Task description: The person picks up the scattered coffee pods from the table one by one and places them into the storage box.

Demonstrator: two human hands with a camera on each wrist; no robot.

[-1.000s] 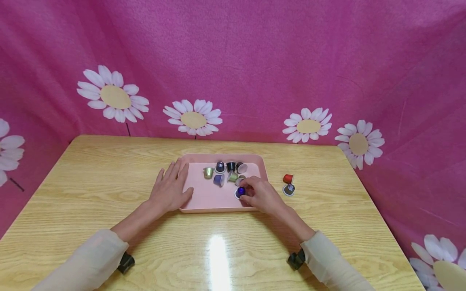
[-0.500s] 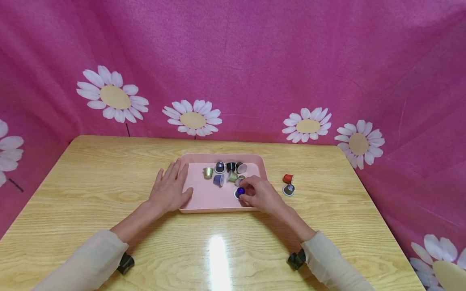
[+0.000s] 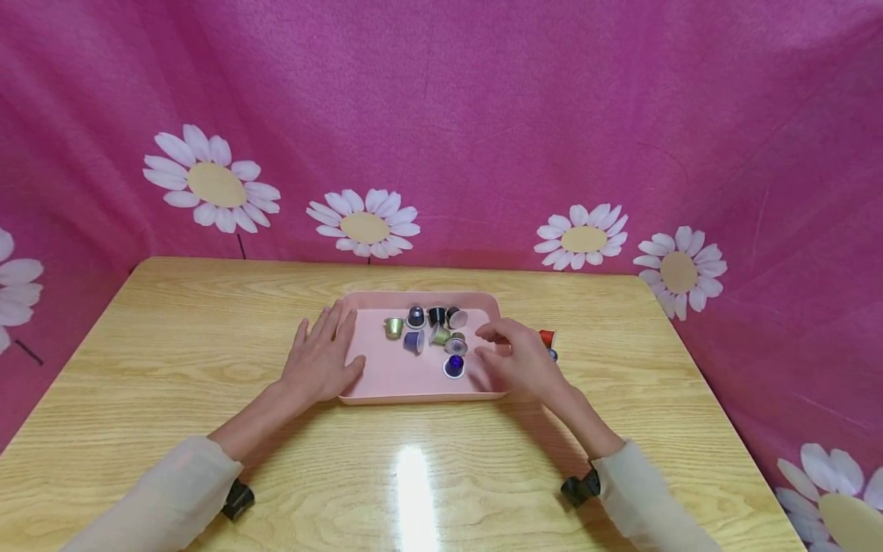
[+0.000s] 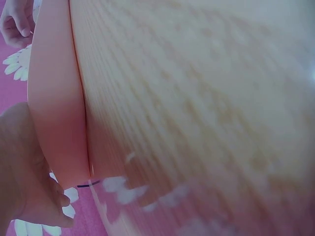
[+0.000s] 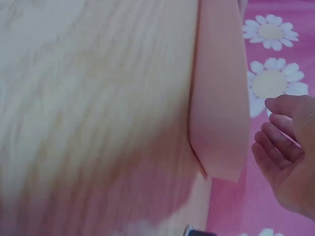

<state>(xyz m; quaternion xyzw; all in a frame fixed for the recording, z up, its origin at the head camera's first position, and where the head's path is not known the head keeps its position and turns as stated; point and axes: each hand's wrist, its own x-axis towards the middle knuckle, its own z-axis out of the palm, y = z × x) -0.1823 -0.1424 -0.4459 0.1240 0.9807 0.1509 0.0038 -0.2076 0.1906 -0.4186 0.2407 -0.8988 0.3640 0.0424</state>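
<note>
Several coffee capsules sit in a pink tray (image 3: 386,379). Nearest its front is an upright dark blue capsule (image 3: 454,366), with a capsule showing its pale lid (image 3: 456,346) just behind. My left hand (image 3: 320,353) lies with straight fingers over the tray's left rim; the left wrist view shows this hand (image 4: 24,167) beside the tray's outer wall. Over the right rim hovers my right hand (image 3: 520,356), fingers loosely bent, thumb apart, nothing between them. In the right wrist view its fingers (image 5: 278,147) hang above the wall.
Right of the tray, a red capsule (image 3: 547,337) lies on the wooden table (image 3: 310,475). A dark capsule (image 3: 553,356) beside it is mostly hidden behind my right hand. A pink flowered cloth (image 3: 441,153) hangs behind the table.
My right hand has let go of the dark blue capsule and moved right, to the tray's right rim. The blue capsule stays in the tray. My left hand has not moved.
</note>
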